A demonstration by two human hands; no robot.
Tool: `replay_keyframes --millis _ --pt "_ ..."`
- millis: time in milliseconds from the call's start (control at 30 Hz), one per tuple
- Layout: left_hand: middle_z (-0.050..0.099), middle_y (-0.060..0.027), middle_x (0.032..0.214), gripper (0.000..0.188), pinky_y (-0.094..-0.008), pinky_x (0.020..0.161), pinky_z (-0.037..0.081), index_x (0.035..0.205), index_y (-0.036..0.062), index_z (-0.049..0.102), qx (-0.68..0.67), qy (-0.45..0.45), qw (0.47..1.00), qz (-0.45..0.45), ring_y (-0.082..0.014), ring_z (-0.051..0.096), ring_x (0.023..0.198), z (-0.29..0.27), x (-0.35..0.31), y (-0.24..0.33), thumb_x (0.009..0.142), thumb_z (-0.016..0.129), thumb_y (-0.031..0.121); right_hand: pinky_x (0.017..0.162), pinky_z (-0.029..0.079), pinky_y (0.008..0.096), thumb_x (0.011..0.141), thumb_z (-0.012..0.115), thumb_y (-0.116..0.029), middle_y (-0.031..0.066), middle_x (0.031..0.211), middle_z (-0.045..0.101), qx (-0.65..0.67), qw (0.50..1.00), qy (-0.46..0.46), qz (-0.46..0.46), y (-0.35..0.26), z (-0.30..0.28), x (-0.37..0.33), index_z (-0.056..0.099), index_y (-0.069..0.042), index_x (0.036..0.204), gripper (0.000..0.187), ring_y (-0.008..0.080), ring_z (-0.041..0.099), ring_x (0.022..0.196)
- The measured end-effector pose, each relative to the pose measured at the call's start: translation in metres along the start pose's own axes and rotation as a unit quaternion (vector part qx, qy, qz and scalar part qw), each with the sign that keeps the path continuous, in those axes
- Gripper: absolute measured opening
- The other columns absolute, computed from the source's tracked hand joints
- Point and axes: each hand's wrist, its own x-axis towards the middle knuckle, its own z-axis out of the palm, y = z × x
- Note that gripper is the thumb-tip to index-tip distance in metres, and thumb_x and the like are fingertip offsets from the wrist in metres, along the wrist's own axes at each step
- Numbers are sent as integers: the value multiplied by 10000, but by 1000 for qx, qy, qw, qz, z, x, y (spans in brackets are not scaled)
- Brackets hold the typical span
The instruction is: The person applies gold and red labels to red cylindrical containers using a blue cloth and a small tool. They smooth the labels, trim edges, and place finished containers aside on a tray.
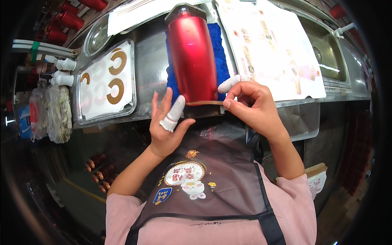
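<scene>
Wore a pink shirt (173, 233) and, over it, a dark apron (228, 183) with a cartoon print. Had both hands up at the near edge of a steel counter (149, 61), apart from each other, one on either side of a red vessel (192, 57). Spread the fingers of the left hand (163, 130) loosely, with nothing grasped, and pointed a white finger cover (176, 109) at the vessel's near left corner; could not tell touching from just beside there. Pinched thumb and finger of the right hand (258, 107) together on the right end of a thin gold-brown strip (204, 103) along the vessel's near end. Had a second white finger cover (229, 83), on that same hand, beside the vessel's right side. Had the glossy vessel lying lengthwise on a blue cloth (219, 49), with a dark angular piece (200, 12) at its far end. Saw to the left a metal tray (133, 81) bearing gold-brown C-shaped pieces (121, 90) on white paper (100, 100). Saw to the right a large printed sheet (281, 49). Made out, farther off, a round metal bowl (97, 38), a sink (337, 73) and more red vessels (71, 20) at upper left.
</scene>
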Motion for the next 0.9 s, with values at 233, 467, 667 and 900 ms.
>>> replay_keyframes --millis 233,467,667,900 --pt "493 -235 1521 550 -637 1162 230 1331 88 672 78 -34 996 36 -404 568 1320 1 0 -1 810 836 155 561 389 227 846 752 -131 20 812 610 18 1000 7 13 9 -5 4 698 -3 836 139 34 507 604" --pt "501 -258 1499 486 -652 1148 249 1230 146 744 147 -23 984 103 -430 573 1304 0 28 17 760 852 89 567 396 200 861 740 -111 6 810 628 39 999 -5 30 19 -2 9 699 -4 837 117 18 523 616" --pt "583 -197 1444 334 -722 1085 284 1166 188 777 197 6 975 107 -460 567 1297 21 48 31 835 730 194 618 412 172 888 747 -95 -39 805 626 10 1000 7 28 24 4 13 687 -6 857 112 -2 534 696" --pt "537 -247 1473 701 -558 1145 351 1397 16 597 -44 50 995 -70 -395 544 1349 18 31 6 753 864 96 588 397 169 896 744 -101 -46 787 611 -1 1000 -5 -10 27 5 9 682 -8 850 121 -7 523 652"
